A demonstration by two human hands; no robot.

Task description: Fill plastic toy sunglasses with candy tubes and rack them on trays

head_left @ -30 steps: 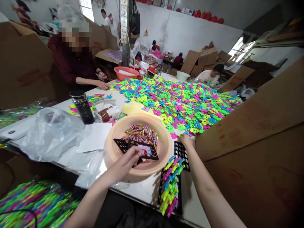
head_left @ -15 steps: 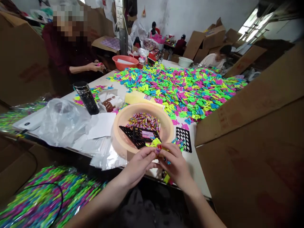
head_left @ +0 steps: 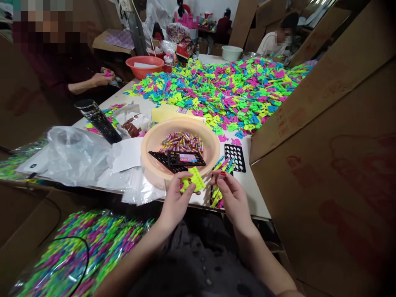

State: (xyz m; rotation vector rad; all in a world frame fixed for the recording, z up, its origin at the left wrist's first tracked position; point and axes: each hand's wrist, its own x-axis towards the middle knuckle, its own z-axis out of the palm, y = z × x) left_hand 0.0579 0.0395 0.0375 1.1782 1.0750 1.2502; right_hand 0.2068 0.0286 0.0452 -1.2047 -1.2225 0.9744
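My left hand (head_left: 175, 203) is closed on a flat bright-yellow plastic piece (head_left: 197, 180), with a bit of pink showing by the fingers. My right hand (head_left: 234, 202) pinches a small tube with a red end (head_left: 222, 174), mostly hidden by the fingertips. Both hands are apart, over the table's front edge. Just behind them stands a peach basin (head_left: 148, 159) with many small colourful tubes (head_left: 182, 142) and black perforated trays (head_left: 161, 160) in it. Below and beside my right hand, yellow, blue and pink plastic pieces (head_left: 217, 197) lie near a black tray's edge.
Another black tray with holes (head_left: 235, 157) lies at right, near a tall cardboard box (head_left: 309, 165). A large heap of coloured plastic pieces (head_left: 216, 90) covers the back. At left are a black flask (head_left: 99, 120), plastic bags (head_left: 77, 148) and a co-worker's hands (head_left: 103, 77).
My hands have moved apart. The yellow piece now shows clearly in my left hand, and the red-ended tube is in my right fingers. The view has tilted downward.
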